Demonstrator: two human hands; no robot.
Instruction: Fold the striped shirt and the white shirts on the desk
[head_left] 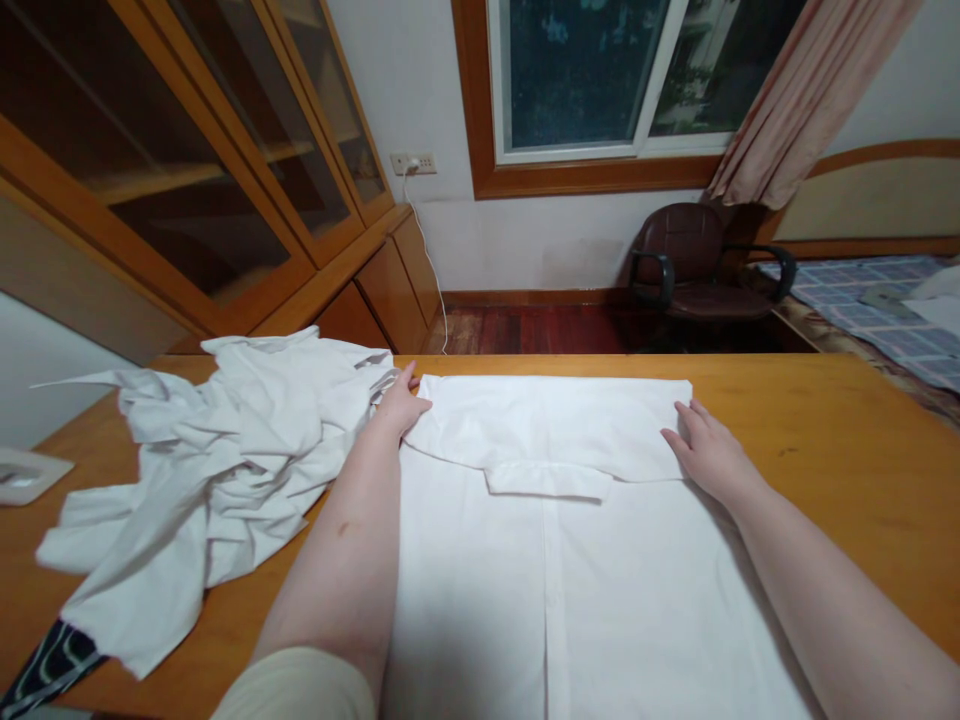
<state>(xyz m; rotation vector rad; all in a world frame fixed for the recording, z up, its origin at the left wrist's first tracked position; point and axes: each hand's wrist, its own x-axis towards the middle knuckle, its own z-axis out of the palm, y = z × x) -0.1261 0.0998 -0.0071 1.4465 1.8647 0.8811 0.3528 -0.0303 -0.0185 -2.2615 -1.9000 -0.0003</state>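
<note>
A white collared coat [480, 560] lies spread flat on the table in front of me. Its far part is folded over towards me, with the collar [547, 483] lying on top and a straight seam running down the middle below it. My left hand [401, 405] rests at the far left corner of the fold, thumb and fingers apart. At the right edge of the fold, my right hand [709, 450] touches the cloth, its thumb spread from the fingers. Left of my left arm, a crumpled heap of white clothing [247, 430] reaches close to my left hand.
The wooden table [825, 450] extends to the right of the coat. A dark patterned cloth [56, 660] pokes out at the lower left, and a white object [30, 475] sits at the left edge. Beyond stand a glass-door cabinet [300, 250] and a brown armchair [682, 260].
</note>
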